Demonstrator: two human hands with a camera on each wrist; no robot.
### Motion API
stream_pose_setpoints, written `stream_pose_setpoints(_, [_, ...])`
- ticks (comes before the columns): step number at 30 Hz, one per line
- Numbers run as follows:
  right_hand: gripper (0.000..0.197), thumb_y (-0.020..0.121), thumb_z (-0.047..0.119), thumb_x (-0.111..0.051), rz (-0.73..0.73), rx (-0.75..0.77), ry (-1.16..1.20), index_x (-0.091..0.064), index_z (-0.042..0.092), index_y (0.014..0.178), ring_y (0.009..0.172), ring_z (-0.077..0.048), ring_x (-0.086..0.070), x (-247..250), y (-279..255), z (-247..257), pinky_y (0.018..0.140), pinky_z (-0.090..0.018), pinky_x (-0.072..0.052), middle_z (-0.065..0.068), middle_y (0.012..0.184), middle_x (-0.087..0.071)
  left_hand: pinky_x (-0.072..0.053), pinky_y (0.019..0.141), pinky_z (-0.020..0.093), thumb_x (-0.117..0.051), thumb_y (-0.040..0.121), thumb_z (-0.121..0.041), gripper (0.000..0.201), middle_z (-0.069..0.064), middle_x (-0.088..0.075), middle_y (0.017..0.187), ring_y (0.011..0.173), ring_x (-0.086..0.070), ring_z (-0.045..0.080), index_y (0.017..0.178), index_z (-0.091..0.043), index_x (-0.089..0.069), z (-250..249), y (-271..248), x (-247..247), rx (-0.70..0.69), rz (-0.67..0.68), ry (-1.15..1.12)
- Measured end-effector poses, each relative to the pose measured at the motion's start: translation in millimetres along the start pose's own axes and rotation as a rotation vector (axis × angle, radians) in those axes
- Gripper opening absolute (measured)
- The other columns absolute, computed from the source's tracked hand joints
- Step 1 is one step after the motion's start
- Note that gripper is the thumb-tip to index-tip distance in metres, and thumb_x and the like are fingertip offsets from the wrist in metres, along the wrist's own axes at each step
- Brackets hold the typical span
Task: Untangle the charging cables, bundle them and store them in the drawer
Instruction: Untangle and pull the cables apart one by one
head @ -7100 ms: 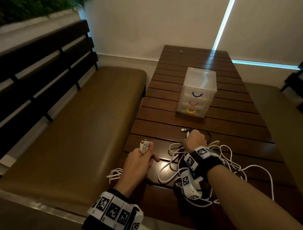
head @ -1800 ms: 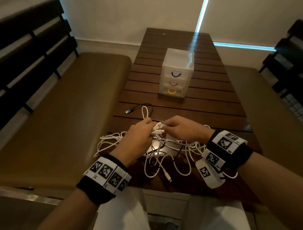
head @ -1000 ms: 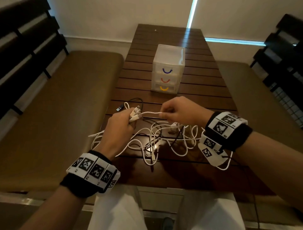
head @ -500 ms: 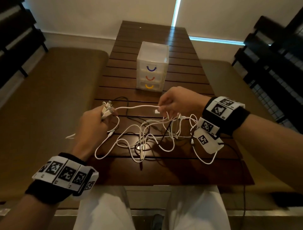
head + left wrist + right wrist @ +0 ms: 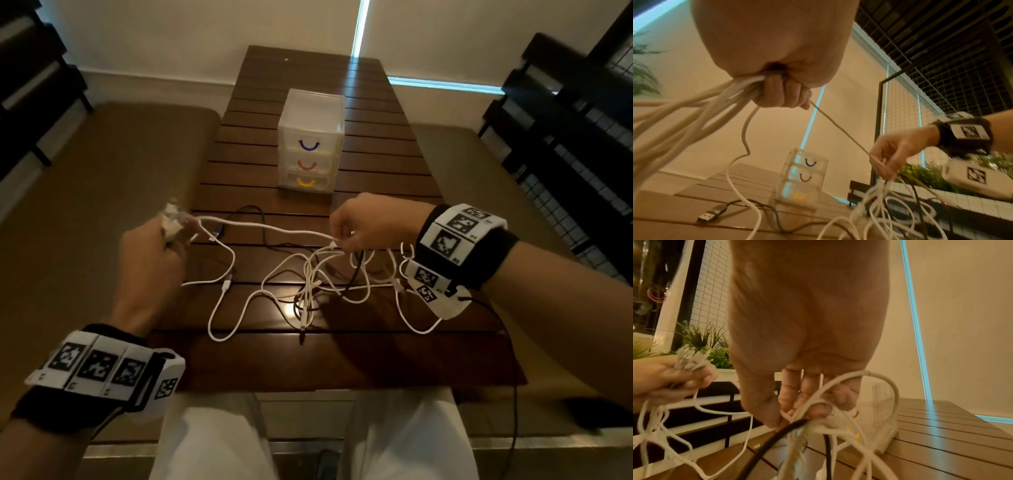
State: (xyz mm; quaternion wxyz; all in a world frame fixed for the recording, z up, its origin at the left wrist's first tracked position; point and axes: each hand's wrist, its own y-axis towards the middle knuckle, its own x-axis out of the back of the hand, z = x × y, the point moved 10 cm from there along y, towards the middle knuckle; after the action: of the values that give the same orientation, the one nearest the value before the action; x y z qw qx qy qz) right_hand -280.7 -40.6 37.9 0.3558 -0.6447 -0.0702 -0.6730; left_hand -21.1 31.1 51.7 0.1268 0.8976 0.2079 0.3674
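My left hand (image 5: 150, 260) grips a bunch of white cable ends (image 5: 173, 219), plugs sticking up, above the table's left edge. My right hand (image 5: 370, 222) pinches a white cable (image 5: 267, 229) that runs taut between both hands. Below it a tangle of white cables (image 5: 308, 284) with a black cable (image 5: 260, 222) lies on the wooden table (image 5: 342, 356). In the left wrist view the fist (image 5: 781, 91) is closed round several white strands. In the right wrist view the fingers (image 5: 805, 405) hold white loops and the black cable (image 5: 772, 441). The clear three-drawer box (image 5: 310, 144) stands beyond, drawers closed.
Padded benches flank the table on the left (image 5: 85, 219) and right (image 5: 513, 205). A black USB plug (image 5: 708, 216) lies on the slats near the drawer box. A dark wire-grid rack (image 5: 575, 137) stands at the right. A wall lies behind the table's far end.
My hands have pulled apart, the left moving left and the right moving right, drawing one white cable taut between them. The tangle has spread out on the table.
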Motion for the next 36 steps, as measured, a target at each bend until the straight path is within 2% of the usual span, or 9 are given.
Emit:
stream_pose_setpoints(4, [0.011,0.094,0.027,-0.061,-0.035,-0.006,0.003,-0.058,0.028,0.083,0.083,-0.016,-0.062,-7.9,3.2,-4.3,0.069,-0.029,-0.047,0.008,0.087,-0.065,-0.04,0.062,0.024,-0.043,0.097,-0.01,0.031,-0.009,-0.056,0.075,0.067,-0.05,0.004,0.081,-0.03,-0.06,38.4,17.7,35.1,0.198,-0.123,-0.155])
stream_pose_setpoints(10, [0.006,0.096,0.029,-0.059,-0.223,-0.007,0.181,-0.064,0.027,0.097,0.085,-0.012,-0.067,5.6,7.3,-0.9,0.076,-0.031,-0.054,0.007,0.092,-0.072,-0.037,0.044,0.008,-0.044,0.101,-0.024,0.028,-0.008,-0.056,0.072,0.06,-0.049,0.002,0.084,-0.024,-0.066,59.3,13.1,48.2,0.276,-0.202,-0.139])
stream_pose_setpoints(14, [0.009,0.097,0.021,-0.059,-0.488,-0.015,0.436,-0.065,0.024,0.09,0.068,0.002,-0.068,31.8,-4.7,-12.5,0.071,-0.023,-0.055,0.008,0.077,-0.074,-0.047,0.067,0.016,-0.045,0.103,-0.027,0.024,-0.005,-0.065,0.103,0.077,-0.059,-0.01,0.109,-0.024,-0.068,48.4,4.1,36.0,0.225,-0.075,-0.049])
stream_pose_setpoints(18, [0.007,0.097,0.015,-0.059,-0.604,0.013,0.573,-0.067,0.014,0.096,0.061,-0.007,-0.07,44.6,-15.7,-18.8,0.061,-0.025,-0.059,-0.001,0.077,-0.073,-0.046,0.1,0.027,-0.044,0.103,-0.024,0.029,-0.002,-0.06,0.131,0.12,-0.056,0.015,0.126,-0.021,-0.061,21.0,0.6,30.8,0.071,-0.032,-0.107])
stream_pose_setpoints(21, [0.007,0.096,0.014,-0.061,-0.646,0.058,0.553,-0.068,0.014,0.096,0.064,-0.008,-0.071,49.5,-19.0,-12.7,0.064,-0.028,-0.061,-0.001,0.078,-0.074,-0.042,0.09,0.007,-0.043,0.103,-0.026,0.027,-0.012,-0.059,0.128,0.106,-0.057,-0.005,0.121,-0.019,-0.062,-6.5,-0.5,29.3,-0.08,-0.018,-0.202])
stream_pose_setpoints(25, [0.009,0.092,0.014,-0.067,-0.666,0.151,0.427,-0.073,0.014,0.098,0.074,-0.005,-0.068,51.3,-18.8,6.3,0.075,-0.033,-0.059,0.005,0.085,-0.072,-0.046,0.049,0.017,-0.045,0.102,-0.011,0.031,-0.01,-0.062,0.119,0.057,-0.055,0.016,0.128,-0.022,-0.06,-19.4,-6.0,13.6,-0.041,0.085,-0.41])
stream_pose_setpoints(29, [0.013,0.088,0.015,-0.068,-0.652,0.358,0.204,-0.076,0.012,0.098,0.075,-0.016,-0.063,35.2,-18.8,63.3,0.068,-0.03,-0.053,-0.002,0.091,-0.066,-0.051,0.073,0.027,-0.048,0.089,0.014,0.064,-0.008,-0.06,0.123,0.098,-0.064,0.016,0.137,-0.03,-0.052,-40.1,-22.7,-28.6,-0.154,0.311,-0.257])
stream_pose_setpoints(33, [0.019,0.093,0.024,-0.06,-0.667,0.406,0.237,-0.075,0.014,0.099,0.076,-0.017,-0.063,14.3,-7.1,94.6,0.068,-0.033,-0.053,0.0,0.093,-0.063,-0.047,0.066,0.036,-0.056,0.093,-0.01,0.017,0.0,-0.066,0.082,0.08,-0.064,0.026,0.086,-0.022,-0.068,-30.4,-51.6,-81.2,-0.139,0.653,0.028])
stream_pose_setpoints(36, [0.019,0.095,0.027,-0.059,-0.603,0.378,0.235,-0.072,0.018,0.105,0.082,-0.015,-0.064,-0.6,6.5,101.7,0.071,-0.035,-0.055,0.004,0.099,-0.063,-0.039,0.062,0.032,-0.054,0.089,-0.009,0.027,-0.007,-0.061,0.068,0.07,-0.06,0.017,0.067,-0.024,-0.055,-12.1,-58.2,-82.9,-0.109,0.68,0.059])
